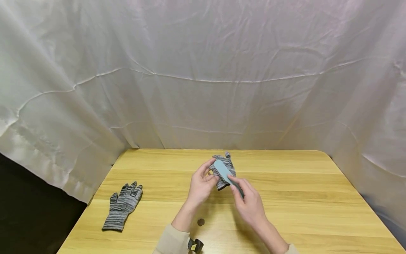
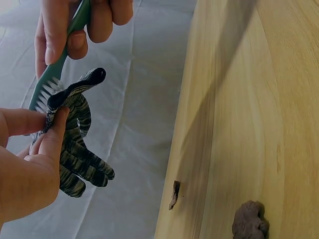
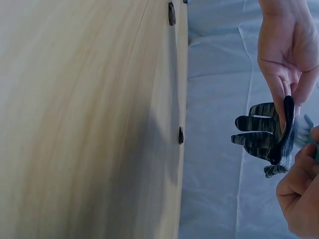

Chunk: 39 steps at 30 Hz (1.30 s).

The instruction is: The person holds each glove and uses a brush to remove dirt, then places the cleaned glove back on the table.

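A grey-and-black striped knit glove (image 1: pixel 229 163) hangs above the table, its cuff pinched between the thumb and fingers of my left hand (image 1: pixel 200 187). My right hand (image 1: pixel 250 204) grips the handle of a teal brush (image 1: pixel 223 170), held slanting across the glove. In the left wrist view, the brush's white bristles (image 2: pixel 48 92) meet the fabric beside the dark cuff edge, and the glove's fingers dangle below. From the right wrist view, the cuff (image 3: pixel 285 134) appears stretched at the left fingertips, while the brush is partly cut off by the frame.
Another striped glove (image 1: pixel 122 208) lies flat on the left of the wooden table (image 1: pixel 317 204). A dark brown lump (image 1: pixel 201 222) sits near my left forearm. Smaller dark bits (image 2: pixel 174 194) lie by the table's edge. Pale curtains (image 1: pixel 203 106) hang behind the table and along its sides.
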{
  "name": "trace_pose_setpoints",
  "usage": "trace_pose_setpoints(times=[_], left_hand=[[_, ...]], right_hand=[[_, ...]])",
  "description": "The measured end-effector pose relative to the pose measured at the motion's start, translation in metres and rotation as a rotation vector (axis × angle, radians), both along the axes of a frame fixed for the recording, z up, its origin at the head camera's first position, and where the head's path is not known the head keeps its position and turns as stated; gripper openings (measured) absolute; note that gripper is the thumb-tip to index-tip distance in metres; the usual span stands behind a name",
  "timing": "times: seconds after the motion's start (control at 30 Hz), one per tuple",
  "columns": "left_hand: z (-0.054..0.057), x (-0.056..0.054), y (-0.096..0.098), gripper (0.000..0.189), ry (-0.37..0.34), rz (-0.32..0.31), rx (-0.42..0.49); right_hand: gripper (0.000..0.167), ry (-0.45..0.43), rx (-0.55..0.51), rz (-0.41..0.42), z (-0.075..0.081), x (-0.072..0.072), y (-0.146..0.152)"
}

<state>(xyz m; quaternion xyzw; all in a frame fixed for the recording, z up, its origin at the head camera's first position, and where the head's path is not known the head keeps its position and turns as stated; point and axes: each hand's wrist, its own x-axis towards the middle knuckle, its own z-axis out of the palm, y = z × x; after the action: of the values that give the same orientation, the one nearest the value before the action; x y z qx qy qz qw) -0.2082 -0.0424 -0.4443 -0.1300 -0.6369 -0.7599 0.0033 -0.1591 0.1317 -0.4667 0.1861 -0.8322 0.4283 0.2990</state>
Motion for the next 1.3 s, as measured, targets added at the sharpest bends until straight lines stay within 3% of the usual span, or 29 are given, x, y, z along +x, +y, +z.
trace_pose_setpoints(times=[1.3], left_hand=[[0.003, 0.000, -0.002, 0.065, 0.009, 0.058, 0.002]], right_hand=[[0.034, 0.019, -0.035, -0.106, -0.003, -0.009, 0.014]])
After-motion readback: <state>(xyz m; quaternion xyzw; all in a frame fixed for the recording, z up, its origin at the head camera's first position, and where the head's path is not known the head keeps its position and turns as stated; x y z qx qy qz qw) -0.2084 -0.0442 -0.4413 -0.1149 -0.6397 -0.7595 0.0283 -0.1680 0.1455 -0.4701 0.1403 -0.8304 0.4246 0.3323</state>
